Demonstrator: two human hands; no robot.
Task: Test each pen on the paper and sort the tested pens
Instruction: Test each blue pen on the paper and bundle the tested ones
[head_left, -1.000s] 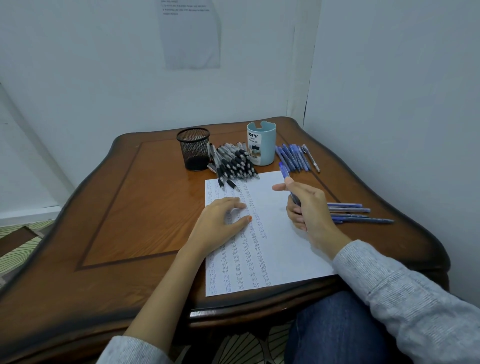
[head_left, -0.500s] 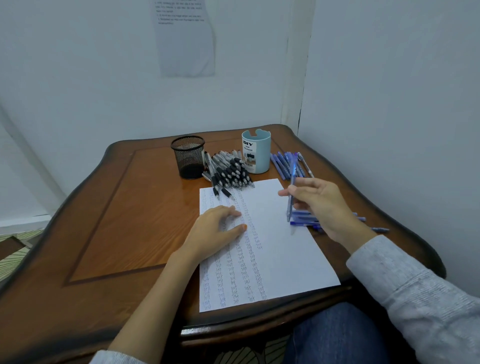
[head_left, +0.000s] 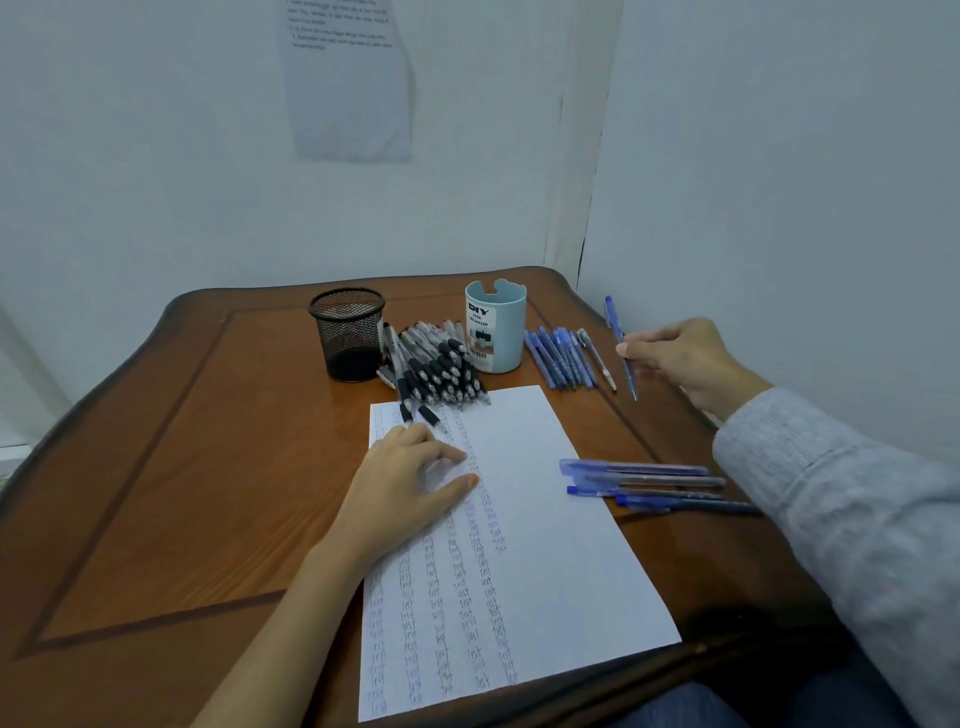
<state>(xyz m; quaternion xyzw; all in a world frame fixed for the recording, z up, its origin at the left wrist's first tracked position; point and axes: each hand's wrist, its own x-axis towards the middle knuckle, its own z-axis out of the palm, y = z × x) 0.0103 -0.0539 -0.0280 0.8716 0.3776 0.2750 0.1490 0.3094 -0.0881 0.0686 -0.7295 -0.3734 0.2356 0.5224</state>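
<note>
Head camera looks down on a wooden table that stands in a corner, so the back wall and the right wall close two of its edges. The right hand is over the far right part of the table, near that wall, and its curled fingers pinch a blue pen with the tip pointing down. Whether the tip touches the wood cannot be told. Just to the left of this pen lies a row of blue pens, side by side, beside a light blue organizer cup. On the other side of the cup a pile of black pens lies against a black mesh cup; two of them reach onto the far left corner of the paper, near the fingertips of the left hand. This hand lies flat with relaxed fingers and presses on the paper, holding nothing. The paper carries columns of small written marks on its left part, and its right part is white. Its near edge comes close to the near edge of the table. A second group of blue pens lies across the right edge of the paper, under the grey sleeve — between the sheet and the right border. The widest open wood is on the left half of the table.
</note>
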